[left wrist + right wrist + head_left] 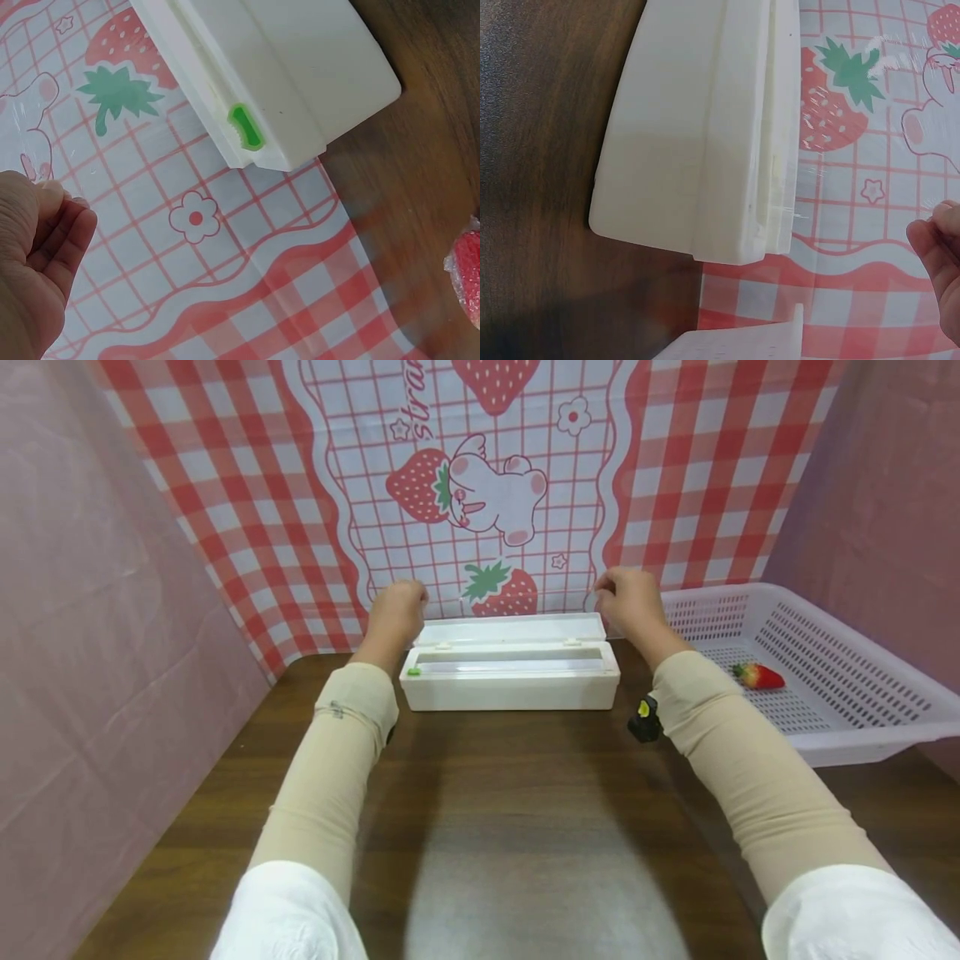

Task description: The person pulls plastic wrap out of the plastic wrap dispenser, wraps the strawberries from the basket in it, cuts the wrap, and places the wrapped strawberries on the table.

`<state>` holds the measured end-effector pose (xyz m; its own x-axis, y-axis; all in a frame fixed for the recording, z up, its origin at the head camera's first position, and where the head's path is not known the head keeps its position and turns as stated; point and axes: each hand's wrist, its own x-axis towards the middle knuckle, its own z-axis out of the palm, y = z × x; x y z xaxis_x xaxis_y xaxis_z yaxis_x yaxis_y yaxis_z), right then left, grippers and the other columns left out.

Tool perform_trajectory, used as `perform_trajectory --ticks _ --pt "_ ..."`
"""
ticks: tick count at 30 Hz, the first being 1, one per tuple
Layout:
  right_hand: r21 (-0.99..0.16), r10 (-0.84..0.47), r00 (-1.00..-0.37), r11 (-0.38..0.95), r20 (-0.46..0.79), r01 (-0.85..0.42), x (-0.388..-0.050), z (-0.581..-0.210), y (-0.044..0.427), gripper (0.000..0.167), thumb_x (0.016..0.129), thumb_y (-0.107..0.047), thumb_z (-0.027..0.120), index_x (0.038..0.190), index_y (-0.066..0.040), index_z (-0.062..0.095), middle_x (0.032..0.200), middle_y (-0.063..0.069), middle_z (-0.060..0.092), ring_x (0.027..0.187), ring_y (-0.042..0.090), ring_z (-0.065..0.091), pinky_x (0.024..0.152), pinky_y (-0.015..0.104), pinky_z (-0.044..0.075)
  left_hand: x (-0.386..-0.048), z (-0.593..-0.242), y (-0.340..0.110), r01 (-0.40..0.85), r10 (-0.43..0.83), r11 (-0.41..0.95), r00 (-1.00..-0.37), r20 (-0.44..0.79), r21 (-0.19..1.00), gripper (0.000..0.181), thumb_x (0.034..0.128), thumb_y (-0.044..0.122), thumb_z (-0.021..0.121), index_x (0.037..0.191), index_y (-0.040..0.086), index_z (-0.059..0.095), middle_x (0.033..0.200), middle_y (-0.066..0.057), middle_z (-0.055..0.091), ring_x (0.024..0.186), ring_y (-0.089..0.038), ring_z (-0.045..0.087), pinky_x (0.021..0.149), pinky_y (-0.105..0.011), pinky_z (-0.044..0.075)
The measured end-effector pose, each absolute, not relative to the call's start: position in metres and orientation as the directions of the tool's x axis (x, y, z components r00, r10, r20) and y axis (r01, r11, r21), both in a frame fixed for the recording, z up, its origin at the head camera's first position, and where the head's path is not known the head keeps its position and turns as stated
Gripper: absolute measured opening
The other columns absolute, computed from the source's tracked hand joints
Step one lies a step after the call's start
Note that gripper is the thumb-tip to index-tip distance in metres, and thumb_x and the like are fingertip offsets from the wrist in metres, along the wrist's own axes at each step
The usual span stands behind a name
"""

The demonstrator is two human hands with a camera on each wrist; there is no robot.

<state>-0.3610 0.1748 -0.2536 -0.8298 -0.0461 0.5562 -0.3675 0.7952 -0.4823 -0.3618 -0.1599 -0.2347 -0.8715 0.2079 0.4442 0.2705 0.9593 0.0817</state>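
Observation:
A white cling film dispenser (510, 695) sits at the back of the table, its lid (517, 628) raised. A green slide cutter (247, 127) is at its left end. My left hand (395, 614) is raised beyond the box's left end, thumb and fingertips pinching an edge of clear cling film (889, 60). Beyond the other end, my right hand (633, 603) pinches the film's other corner. The film is nearly invisible; glints show it stretched between the hands and the box.
A white plastic basket (862, 735) at the right holds a strawberry (757, 676). Something red in clear wrap (469, 274) lies on the table, partly in the left wrist view. A strawberry-print cloth (570, 510) hangs close behind the dispenser.

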Motion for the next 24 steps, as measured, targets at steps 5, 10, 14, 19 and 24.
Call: perform_trajectory --ticks 5,10,14,19,24 --pt "-0.491 -0.035 -0.833 0.794 0.552 -0.358 -0.361 -0.25 0.175 0.019 0.096 -0.004 0.051 0.103 0.005 0.066 0.101 0.022 0.066 0.092 0.034 0.057 0.084 0.047 0.048 -0.36 -0.23 -0.158 0.268 0.197 0.959 -0.867 0.458 0.095 0.018 0.0975 0.01 0.056 0.109 0.0 0.066 0.107 -0.016 0.067 0.101 -0.033 0.062 0.091 -0.042 0.05" --pt "-0.492 -0.029 -0.84 0.8 0.541 -0.344 -0.359 -0.246 0.177 0.02 0.097 -0.004 0.051 0.106 0.005 0.066 0.104 0.022 0.066 0.094 0.034 0.057 0.086 0.048 0.048 -0.36 -0.226 -0.156 0.268 0.189 0.957 -0.866 0.463 0.112 0.018 0.0974 0.011 0.057 0.108 0.001 0.066 0.107 -0.016 0.069 0.102 -0.033 0.062 0.092 -0.042 0.049" --pt "-0.459 -0.041 -0.828 0.816 0.559 -0.35 -0.358 -0.242 0.179 0.019 0.096 -0.003 0.052 0.105 0.005 0.067 0.103 0.023 0.067 0.094 0.035 0.059 0.086 0.049 0.048 -0.359 -0.222 -0.154 0.276 0.195 0.955 -0.864 0.464 0.112 0.018 0.0977 0.011 0.055 0.108 0.001 0.066 0.108 -0.015 0.068 0.102 -0.033 0.062 0.093 -0.042 0.049" --pt "-0.458 -0.046 -0.85 0.826 0.525 -0.328 -0.356 -0.235 0.178 0.022 0.097 -0.003 0.052 0.111 0.006 0.066 0.11 0.023 0.066 0.099 0.035 0.059 0.088 0.048 0.05 -0.359 -0.218 -0.154 0.293 0.212 0.952 -0.839 0.502 0.087 0.016 0.0965 0.01 0.057 0.105 0.001 0.068 0.105 -0.015 0.069 0.099 -0.033 0.063 0.09 -0.043 0.05" --pt "-0.444 -0.052 -0.846 0.833 0.531 -0.33 -0.354 -0.229 0.178 0.022 0.097 -0.003 0.052 0.112 0.006 0.066 0.112 0.023 0.065 0.102 0.036 0.059 0.09 0.049 0.05 -0.357 -0.213 -0.152 0.282 0.202 0.955 -0.845 0.495 0.093 0.017 0.0965 0.011 0.058 0.107 0.001 0.068 0.106 -0.015 0.068 0.1 -0.033 0.063 0.09 -0.043 0.05"
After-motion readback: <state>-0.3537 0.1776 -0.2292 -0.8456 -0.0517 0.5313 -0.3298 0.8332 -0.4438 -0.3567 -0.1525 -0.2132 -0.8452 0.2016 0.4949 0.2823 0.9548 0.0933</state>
